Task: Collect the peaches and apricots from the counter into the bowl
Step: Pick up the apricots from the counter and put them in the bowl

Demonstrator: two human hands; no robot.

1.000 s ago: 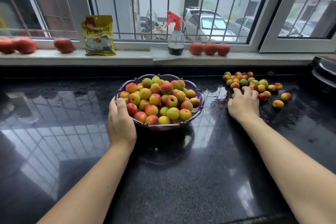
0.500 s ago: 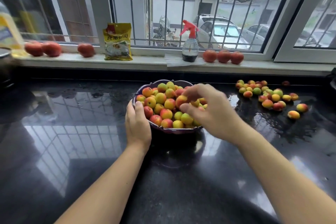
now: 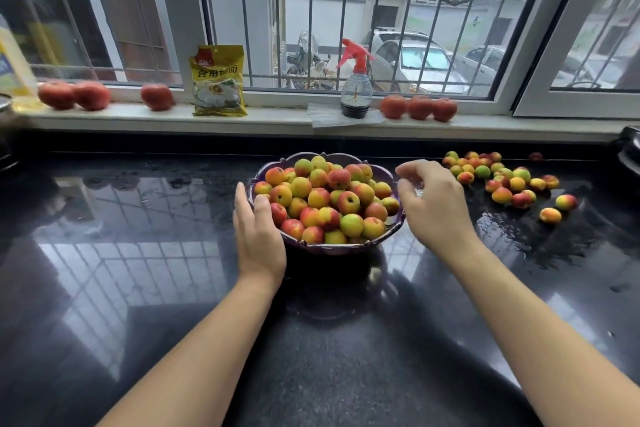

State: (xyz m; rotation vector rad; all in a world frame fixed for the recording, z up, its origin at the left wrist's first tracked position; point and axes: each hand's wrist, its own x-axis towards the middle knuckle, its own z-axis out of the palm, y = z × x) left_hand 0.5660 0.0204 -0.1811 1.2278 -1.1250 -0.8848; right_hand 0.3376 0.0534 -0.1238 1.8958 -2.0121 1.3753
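Purple scalloped bowl (image 3: 393,174) sits mid-counter, heaped w/ small red-yellow-green fruit (image 3: 329,199), piled above the rim. Left hand (image 3: 258,236) rests against the bowl's left side, fingers straight & together along the rim, thumb alongside, nothing pinched. Right hand (image 3: 434,206) hangs just off the bowl's right edge, over the black counter (image 3: 173,288), fingers loosely curled, thumb & forefinger apart; it holds nothing that shows. It's between the bowl and the loose fruit, touching neither as far as can be seen.

Loose fruit (image 3: 502,178) lies scattered on the counter to the right of the bowl, a tight bunch near the back edge plus stragglers toward the right: 1 yellow-red piece (image 3: 550,215) sits nearest the front, another (image 3: 566,202) just beside it. 1 dark red piece (image 3: 535,156) sits alone at the back. Counter there is wet, droplets & smears.

On the windowsill (image 3: 277,118): 3 big red peaches on the left (image 3: 74,95), 3 more on the right (image 3: 419,107), touching in a row. Yellow packet (image 3: 218,80) stands upright between the groups, leaning on the window frame. Spray bottle w/ red trigger (image 3: 356,87) stands on a sheet of paper just left of the right-hand 3. Barred window behind, parked cars outside.
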